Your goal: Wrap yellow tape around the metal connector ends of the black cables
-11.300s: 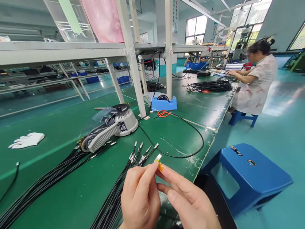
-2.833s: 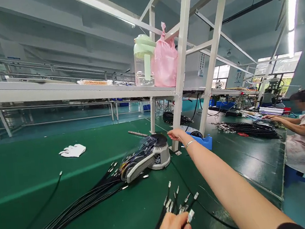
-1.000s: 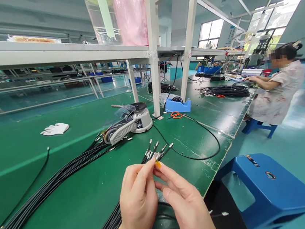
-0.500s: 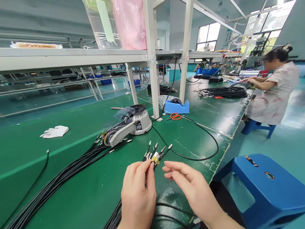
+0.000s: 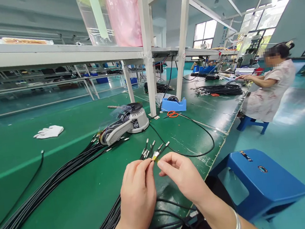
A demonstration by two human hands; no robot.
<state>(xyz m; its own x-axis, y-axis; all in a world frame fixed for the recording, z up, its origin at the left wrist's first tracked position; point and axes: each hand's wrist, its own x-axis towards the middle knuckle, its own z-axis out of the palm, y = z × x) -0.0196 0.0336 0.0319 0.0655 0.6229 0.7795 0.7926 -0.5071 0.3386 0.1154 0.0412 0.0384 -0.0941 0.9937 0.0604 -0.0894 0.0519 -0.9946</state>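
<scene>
In the head view, my left hand forms a closed grip on a bunch of black cables with metal-tipped ends, and the cables fan out beyond it. A band of yellow tape is located on the cables, just past my left fingers and above the green table. My right hand is positioned directly beside the tape, with the thumb and index finger curved toward each other; I cannot tell whether this grip is pinching the tape. A silver bangle encircles my right wrist. Further black cables lie beneath both hands. A large cable bundle runs across the table from the left and ends at an automatic tape dispenser. A single loose cable curves beside the dispenser, and orange-handled scissors lie near a blue tape holder. White gloves rest on the table to the left. A blue plastic stool stands on the floor beyond the table edge. Farther along, a co-worker sits at the table, with both hands near another coil of black cable.
</scene>
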